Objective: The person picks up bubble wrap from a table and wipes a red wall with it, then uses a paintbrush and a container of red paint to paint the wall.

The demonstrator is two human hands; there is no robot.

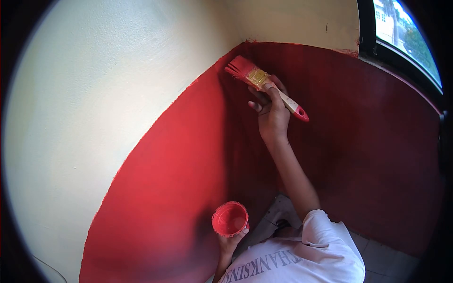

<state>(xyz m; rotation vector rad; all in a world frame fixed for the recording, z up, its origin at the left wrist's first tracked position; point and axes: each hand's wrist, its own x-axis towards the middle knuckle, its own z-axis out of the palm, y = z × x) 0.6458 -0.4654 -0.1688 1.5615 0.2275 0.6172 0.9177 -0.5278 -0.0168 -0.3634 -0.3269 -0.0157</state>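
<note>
A wide paintbrush (285,100) with red-coated bristles, a gold-coloured metal band and a pale handle tipped in red is in my right hand (273,113). Thumb and fingers close round the handle just below the band. Its bristles point up and left, beside the wall corner and a little under the top edge of the red paint. Lower down, my left hand (230,243) grips a small round paint cup (230,219) from underneath and the side. Red paint coats the cup's inside and rim; its open mouth faces me.
Red paint covers the lower left wall (174,179) and the darker right wall (358,141), which meet in a corner. Above is a cream upper wall (104,70). A black-framed window (408,37) is at upper right. Pale floor tiles (387,259) show below.
</note>
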